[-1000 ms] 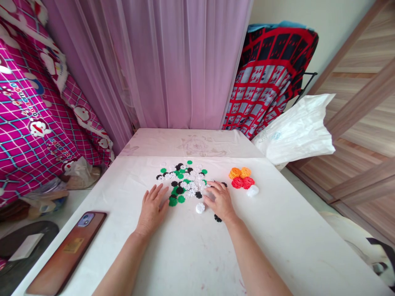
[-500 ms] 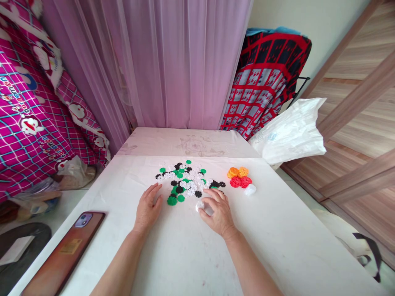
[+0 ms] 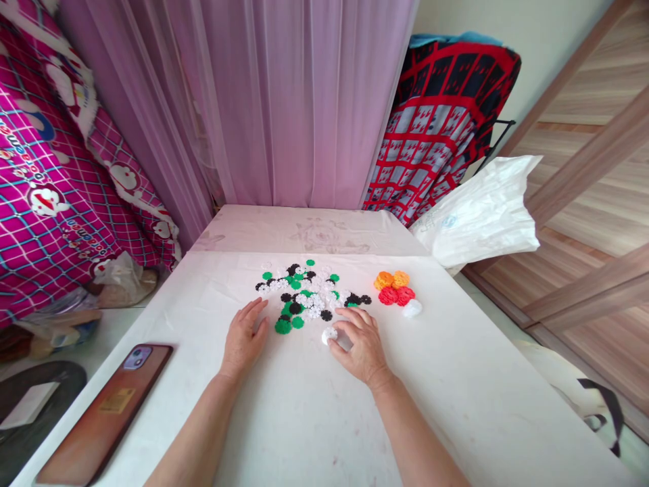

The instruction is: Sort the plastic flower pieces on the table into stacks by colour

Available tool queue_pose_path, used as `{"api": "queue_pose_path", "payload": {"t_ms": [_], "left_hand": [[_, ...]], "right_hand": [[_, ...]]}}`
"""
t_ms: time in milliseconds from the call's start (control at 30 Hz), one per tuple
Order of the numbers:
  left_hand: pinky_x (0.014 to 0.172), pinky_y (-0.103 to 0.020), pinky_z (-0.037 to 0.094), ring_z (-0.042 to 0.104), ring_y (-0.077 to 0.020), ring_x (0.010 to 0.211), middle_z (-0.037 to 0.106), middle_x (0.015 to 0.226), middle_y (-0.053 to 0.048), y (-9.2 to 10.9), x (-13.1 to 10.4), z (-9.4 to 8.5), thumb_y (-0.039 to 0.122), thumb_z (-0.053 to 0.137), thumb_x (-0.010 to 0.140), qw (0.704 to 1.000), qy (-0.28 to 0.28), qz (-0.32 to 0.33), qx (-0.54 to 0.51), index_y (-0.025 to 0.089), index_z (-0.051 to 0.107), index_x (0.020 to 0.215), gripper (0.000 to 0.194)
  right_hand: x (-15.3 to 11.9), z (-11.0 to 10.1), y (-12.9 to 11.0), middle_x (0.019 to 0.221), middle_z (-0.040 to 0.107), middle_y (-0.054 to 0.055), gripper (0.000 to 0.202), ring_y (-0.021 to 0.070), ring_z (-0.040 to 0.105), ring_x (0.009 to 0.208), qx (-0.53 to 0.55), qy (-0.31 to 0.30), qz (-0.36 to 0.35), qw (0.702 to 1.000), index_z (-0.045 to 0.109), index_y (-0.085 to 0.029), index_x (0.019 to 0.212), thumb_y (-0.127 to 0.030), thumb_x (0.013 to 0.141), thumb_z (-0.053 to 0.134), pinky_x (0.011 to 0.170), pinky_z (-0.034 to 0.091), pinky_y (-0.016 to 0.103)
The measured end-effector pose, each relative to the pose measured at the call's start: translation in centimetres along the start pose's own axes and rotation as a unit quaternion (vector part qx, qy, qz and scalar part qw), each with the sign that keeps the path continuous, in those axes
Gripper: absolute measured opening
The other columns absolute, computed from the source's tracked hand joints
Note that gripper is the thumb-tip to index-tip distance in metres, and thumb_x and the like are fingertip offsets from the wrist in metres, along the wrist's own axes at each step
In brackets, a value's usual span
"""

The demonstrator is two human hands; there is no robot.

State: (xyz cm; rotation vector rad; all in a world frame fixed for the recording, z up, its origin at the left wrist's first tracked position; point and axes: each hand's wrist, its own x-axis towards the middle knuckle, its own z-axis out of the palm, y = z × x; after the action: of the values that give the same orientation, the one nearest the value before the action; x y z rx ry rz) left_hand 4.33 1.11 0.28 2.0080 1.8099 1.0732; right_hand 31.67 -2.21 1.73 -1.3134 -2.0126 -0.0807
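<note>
Small notched discs in green [image 3: 282,327], black [image 3: 326,315] and white [image 3: 315,304] lie scattered and overlapping in the middle of the table. My left hand [image 3: 246,338] rests just left of them, fingers apart, with nothing in it. Near the front right of the scatter, my right hand [image 3: 359,343] is curved beside a small stack of white discs [image 3: 329,335]. Its thumb and fingers are apart, the thumb tip at the stack's right edge. Sorted piles of orange [image 3: 391,279], red [image 3: 396,296] and white discs [image 3: 412,308] sit farther right.
A brown phone [image 3: 106,412] lies at the left of the white table [image 3: 284,419]. Beyond the right edge leans a white bag [image 3: 476,213]. A purple curtain [image 3: 304,101] hangs behind the table, with a pink patterned cloth [image 3: 61,176] on the left.
The view has shifted slightly. The thumb and fingers of my right hand sit a little more to the right of the white stack, which shows more fully.
</note>
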Motion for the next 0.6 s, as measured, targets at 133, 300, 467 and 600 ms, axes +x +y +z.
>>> {"api": "queue_pose_path", "payload": {"t_ms": [133, 300, 467, 600], "left_hand": [[0.096, -0.043, 0.052, 0.058, -0.0259, 0.121, 0.062, 0.132, -0.007, 0.0, 0.1, 0.0, 0.035, 0.047, 0.087, 1.0, -0.003, 0.0, -0.001, 0.023, 0.065, 0.12, 0.039], [0.1, -0.045, 0.049, 0.058, -0.0259, 0.12, 0.062, 0.132, -0.008, 0.0, 0.1, 0.0, 0.036, 0.047, 0.087, 1.0, -0.004, -0.001, -0.001, 0.023, 0.065, 0.12, 0.04], [0.102, -0.046, 0.048, 0.058, -0.0256, 0.12, 0.062, 0.132, -0.007, -0.2, 0.0, 0.2, 0.036, 0.047, 0.087, 1.0, -0.001, -0.003, -0.006, 0.024, 0.065, 0.119, 0.039], [0.103, -0.047, 0.047, 0.058, -0.0253, 0.119, 0.063, 0.131, -0.006, -0.3, 0.1, 0.4, 0.036, 0.048, 0.086, 1.0, 0.005, -0.001, -0.006, 0.025, 0.066, 0.118, 0.038]], "right_hand": [[0.0, 0.0, 0.0, 0.118, 0.066, 0.005, 0.013, 0.0268, 0.051, 0.112, -0.001, -0.004, -0.001, 1.0, 0.065, -0.024, 0.085, -0.026, 0.073, 0.067, 0.095, 0.04, 0.043], [0.0, -0.1, 0.0, 0.117, 0.066, 0.005, 0.013, 0.026, 0.052, 0.112, 0.005, 0.001, 0.001, 1.0, 0.065, -0.025, 0.086, -0.028, 0.075, 0.066, 0.096, 0.039, 0.042], [-0.1, 0.2, 0.9, 0.111, 0.069, 0.004, 0.008, 0.0232, 0.055, 0.107, 0.0, 0.045, 0.028, 0.999, 0.066, -0.024, 0.082, -0.027, 0.084, 0.059, 0.093, 0.041, 0.039], [0.6, 0.7, 2.9, 0.102, 0.072, 0.004, 0.015, 0.0218, 0.058, 0.098, -0.041, 0.113, 0.084, 0.989, 0.067, -0.024, 0.08, -0.023, 0.087, 0.054, 0.088, 0.041, 0.036]]}}
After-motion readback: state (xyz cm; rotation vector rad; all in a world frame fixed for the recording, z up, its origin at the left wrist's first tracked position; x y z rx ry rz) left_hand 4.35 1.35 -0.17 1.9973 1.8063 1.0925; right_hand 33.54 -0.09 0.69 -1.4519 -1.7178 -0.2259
